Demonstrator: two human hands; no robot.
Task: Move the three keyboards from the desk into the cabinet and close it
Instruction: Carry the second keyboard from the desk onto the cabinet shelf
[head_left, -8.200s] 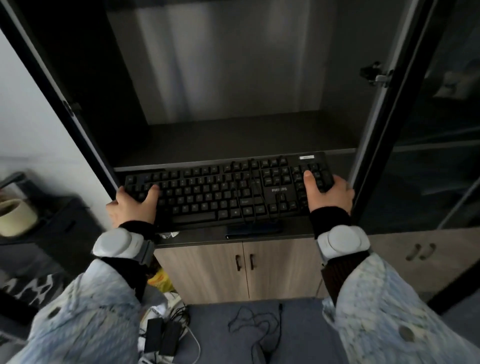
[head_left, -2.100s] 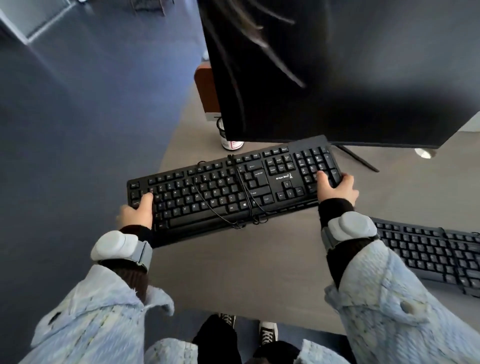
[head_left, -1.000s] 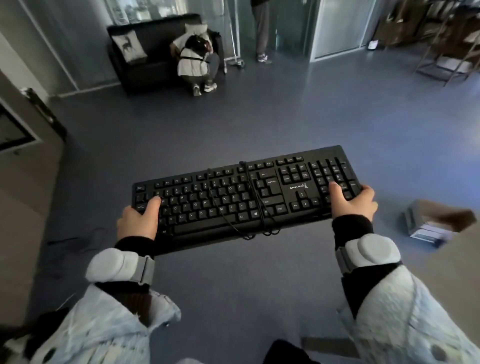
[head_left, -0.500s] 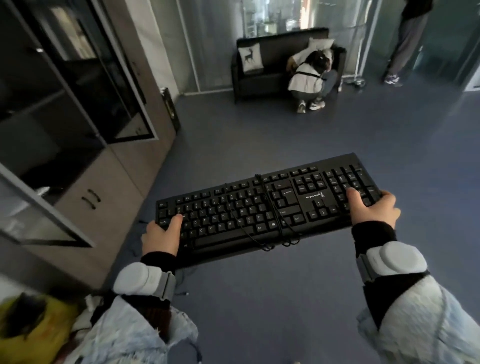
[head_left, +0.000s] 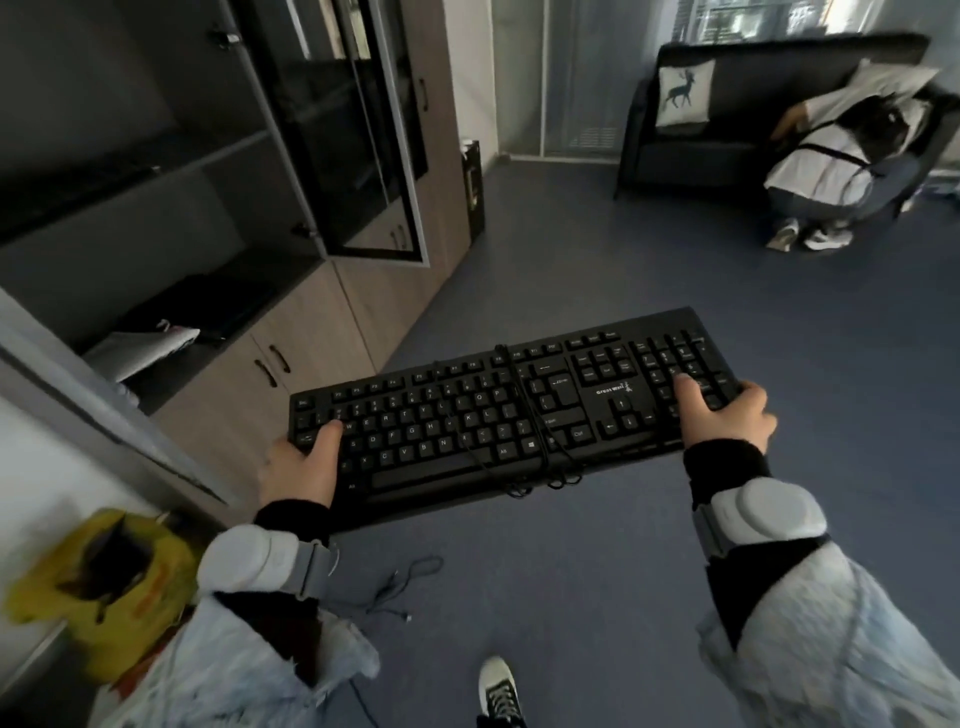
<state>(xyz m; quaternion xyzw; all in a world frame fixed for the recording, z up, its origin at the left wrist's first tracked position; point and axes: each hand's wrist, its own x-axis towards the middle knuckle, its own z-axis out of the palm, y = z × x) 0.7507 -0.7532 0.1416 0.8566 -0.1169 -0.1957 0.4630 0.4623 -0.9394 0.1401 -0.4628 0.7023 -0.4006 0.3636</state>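
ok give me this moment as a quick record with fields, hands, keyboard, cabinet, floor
left hand: grips the keyboard's left end, thumb on the keys
right hand: grips its right end
keyboard: black, carried level above the floor, cord wrapped around its middle
cabinet: to the left, glass door open
floor: blue, loose cable lying near the shoe

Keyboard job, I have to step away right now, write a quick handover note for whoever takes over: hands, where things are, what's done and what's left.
Left hand: gripping the left end of the black keyboard, thumb on the keys.
Right hand: gripping its right end.
The keyboard is carried level above the blue floor, its cable wrapped around the middle.
The cabinet is ahead to the left, its glass door open. Something dark lies on its lower shelf, too dim to identify.
Done: this keyboard is off the desk.
Left: shelve it, fetch any keyboards remaining on the desk (out of view), close the door.
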